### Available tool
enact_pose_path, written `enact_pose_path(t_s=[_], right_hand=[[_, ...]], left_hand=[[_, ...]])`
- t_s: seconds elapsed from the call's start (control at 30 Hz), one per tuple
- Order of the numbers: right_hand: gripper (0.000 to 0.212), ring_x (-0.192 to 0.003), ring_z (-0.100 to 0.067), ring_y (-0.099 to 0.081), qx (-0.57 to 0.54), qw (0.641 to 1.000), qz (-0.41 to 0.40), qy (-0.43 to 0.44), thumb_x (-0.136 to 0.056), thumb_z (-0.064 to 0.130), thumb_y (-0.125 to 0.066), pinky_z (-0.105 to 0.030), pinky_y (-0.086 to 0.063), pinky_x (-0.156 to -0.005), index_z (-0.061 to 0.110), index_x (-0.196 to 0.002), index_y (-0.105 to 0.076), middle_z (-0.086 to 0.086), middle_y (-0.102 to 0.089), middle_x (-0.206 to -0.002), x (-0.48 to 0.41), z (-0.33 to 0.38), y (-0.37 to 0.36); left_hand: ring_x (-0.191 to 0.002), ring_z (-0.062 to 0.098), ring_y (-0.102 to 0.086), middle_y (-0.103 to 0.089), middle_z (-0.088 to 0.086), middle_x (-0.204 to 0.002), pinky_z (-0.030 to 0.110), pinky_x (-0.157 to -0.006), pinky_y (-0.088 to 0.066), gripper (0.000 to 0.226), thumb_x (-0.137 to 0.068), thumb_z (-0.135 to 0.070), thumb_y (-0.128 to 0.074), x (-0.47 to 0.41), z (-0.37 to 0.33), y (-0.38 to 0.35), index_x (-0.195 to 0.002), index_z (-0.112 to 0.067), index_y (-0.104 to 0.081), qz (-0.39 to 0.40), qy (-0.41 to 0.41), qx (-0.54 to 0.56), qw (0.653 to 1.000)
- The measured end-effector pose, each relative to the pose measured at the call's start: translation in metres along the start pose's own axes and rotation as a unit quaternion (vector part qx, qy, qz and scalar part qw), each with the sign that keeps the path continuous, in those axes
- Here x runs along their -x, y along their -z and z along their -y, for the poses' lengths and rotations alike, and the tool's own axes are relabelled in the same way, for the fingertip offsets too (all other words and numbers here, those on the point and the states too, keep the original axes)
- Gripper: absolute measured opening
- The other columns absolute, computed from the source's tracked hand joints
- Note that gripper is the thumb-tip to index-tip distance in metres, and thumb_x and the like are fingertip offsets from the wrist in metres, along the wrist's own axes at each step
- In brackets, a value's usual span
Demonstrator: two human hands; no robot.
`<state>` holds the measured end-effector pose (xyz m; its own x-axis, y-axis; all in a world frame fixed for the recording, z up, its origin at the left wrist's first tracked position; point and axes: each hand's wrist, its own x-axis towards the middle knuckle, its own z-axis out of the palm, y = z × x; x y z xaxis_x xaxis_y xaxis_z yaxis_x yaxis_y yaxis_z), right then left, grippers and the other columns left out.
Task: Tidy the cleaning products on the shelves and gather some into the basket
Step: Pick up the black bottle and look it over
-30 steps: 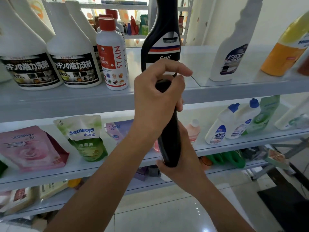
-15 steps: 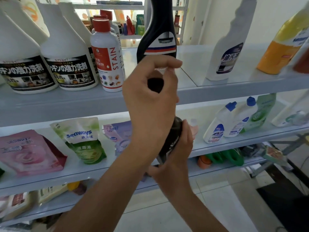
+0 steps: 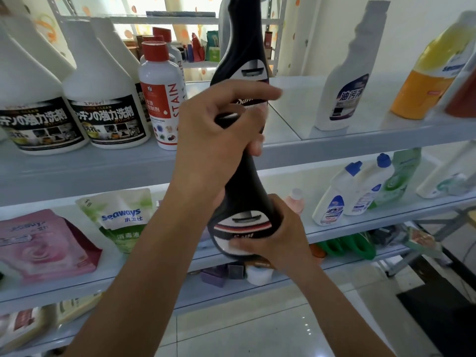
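I hold a black bottle (image 3: 243, 181) upright in front of the shelves, its striped label facing me. My left hand (image 3: 216, 140) grips its neck and cap from the left. My right hand (image 3: 283, 240) wraps round its wide lower body from the right. A second black bottle (image 3: 243, 47) of the same kind stands on the upper shelf (image 3: 360, 143) right behind my left hand. No basket is in view.
On the upper shelf stand two white jugs (image 3: 108, 99), a red-capped stain remover (image 3: 161, 99), a white spray bottle (image 3: 345, 81) and an orange bottle (image 3: 425, 73). The middle shelf (image 3: 386, 220) holds a pink pouch (image 3: 43, 246), a green pouch (image 3: 121, 217) and blue-capped bottles (image 3: 355, 194). Tiled floor lies below.
The held black bottle has turned so its label faces me. My right hand has shifted from under its base to round its body. My left hand stays on the neck.
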<state>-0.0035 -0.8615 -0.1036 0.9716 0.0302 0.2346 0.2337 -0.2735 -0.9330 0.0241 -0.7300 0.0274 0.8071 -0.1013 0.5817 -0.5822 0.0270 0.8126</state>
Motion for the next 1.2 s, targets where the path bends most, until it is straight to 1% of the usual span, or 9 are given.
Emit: enact_pose_path(t_s=[0.17,0.3,0.43,0.53,0.63,0.77,0.9,1.0,1.2], right_hand=[[0.068,-0.093,-0.015,-0.065,-0.134,0.935,0.329,-0.016,-0.052,0.031,-0.091,-0.030,-0.053,-0.081,0.003,-0.104,-0.058,-0.004,-0.070,-0.094,-0.009,-0.009,0.006],[0.095,-0.129,-0.037,-0.042,-0.215,0.929,0.301,-0.031,-0.065,0.017,-0.085,-0.055,-0.037,-0.103,-0.001,-0.139,-0.029,-0.020,-0.043,-0.139,-0.001,-0.004,-0.005],[0.104,-0.127,0.003,-0.039,-0.043,0.984,0.170,0.026,-0.060,0.017,-0.089,-0.021,-0.040,-0.101,0.042,-0.136,-0.023,0.029,-0.036,-0.135,0.019,0.008,-0.010],[0.075,-0.107,0.014,-0.051,-0.016,0.989,0.147,-0.002,-0.062,0.012,-0.087,-0.021,-0.047,-0.093,0.045,-0.113,-0.043,0.035,-0.054,-0.111,0.011,0.007,-0.001],[0.065,-0.112,-0.019,-0.060,-0.133,0.943,0.303,-0.047,-0.060,0.016,-0.088,-0.049,-0.049,-0.094,0.030,-0.116,-0.058,0.004,-0.068,-0.113,-0.004,-0.003,0.013],[0.080,-0.117,-0.020,-0.057,-0.200,0.944,0.254,-0.071,-0.060,0.009,-0.083,-0.034,-0.050,-0.090,0.025,-0.130,-0.048,-0.001,-0.061,-0.124,-0.004,0.002,0.009],[0.119,-0.137,-0.001,-0.027,0.019,0.994,0.099,0.049,-0.058,0.028,-0.088,-0.024,-0.035,-0.108,0.049,-0.141,-0.005,0.023,-0.022,-0.148,0.013,0.016,-0.016],[0.091,-0.118,-0.003,-0.047,0.036,0.998,-0.005,0.057,-0.068,0.011,-0.081,-0.024,-0.046,-0.095,0.053,-0.122,-0.021,0.023,-0.041,-0.124,0.015,0.029,-0.026],[0.085,-0.099,-0.015,-0.066,-0.153,0.943,0.285,-0.075,-0.036,-0.002,-0.073,-0.033,-0.056,-0.075,0.022,-0.114,-0.049,0.013,-0.072,-0.092,-0.008,0.006,0.019]], left_hand=[[-0.042,0.006,-0.054,-0.045,-0.002,-0.043,0.027,-0.062,-0.054,0.018,-0.087,-0.005,-0.061,-0.010,-0.005,0.005,-0.102,-0.008,-0.071,0.413,0.022,0.291,0.863],[-0.037,0.010,-0.046,-0.047,-0.006,-0.040,0.026,-0.055,-0.050,0.021,-0.087,0.004,-0.056,-0.006,-0.009,0.010,-0.089,-0.011,-0.071,0.215,0.020,0.119,0.969],[-0.042,0.012,-0.051,-0.054,-0.007,-0.044,0.028,-0.058,-0.053,0.021,-0.087,0.004,-0.058,-0.003,-0.024,0.012,-0.092,-0.012,-0.071,-0.029,-0.034,-0.017,0.999],[-0.043,0.012,-0.052,-0.049,-0.005,-0.042,0.027,-0.064,-0.053,0.024,-0.084,0.003,-0.058,-0.013,-0.023,0.017,-0.100,-0.011,-0.069,0.135,-0.013,0.058,0.989],[-0.040,0.009,-0.050,-0.042,-0.003,-0.039,0.027,-0.064,-0.053,0.028,-0.081,0.003,-0.054,-0.018,-0.025,0.015,-0.098,-0.012,-0.072,0.326,0.032,0.202,0.923],[-0.041,0.012,-0.046,-0.044,-0.005,-0.040,0.026,-0.061,-0.051,0.022,-0.086,0.006,-0.055,-0.016,-0.023,0.008,-0.090,-0.010,-0.070,0.140,0.038,0.067,0.987],[-0.044,0.011,-0.050,-0.053,-0.009,-0.045,0.020,-0.057,-0.048,0.020,-0.087,0.004,-0.058,-0.010,-0.030,0.006,-0.096,-0.008,-0.071,-0.065,-0.038,0.004,0.997],[-0.046,0.013,-0.048,-0.052,-0.010,-0.046,0.022,-0.060,-0.050,0.023,-0.087,0.005,-0.057,-0.013,-0.033,0.008,-0.103,-0.007,-0.068,-0.006,-0.046,0.057,0.997],[-0.040,0.012,-0.049,-0.042,0.001,-0.041,0.029,-0.064,-0.051,0.020,-0.085,-0.002,-0.057,-0.029,-0.022,0.015,-0.100,-0.008,-0.068,0.349,-0.047,0.155,0.923]])
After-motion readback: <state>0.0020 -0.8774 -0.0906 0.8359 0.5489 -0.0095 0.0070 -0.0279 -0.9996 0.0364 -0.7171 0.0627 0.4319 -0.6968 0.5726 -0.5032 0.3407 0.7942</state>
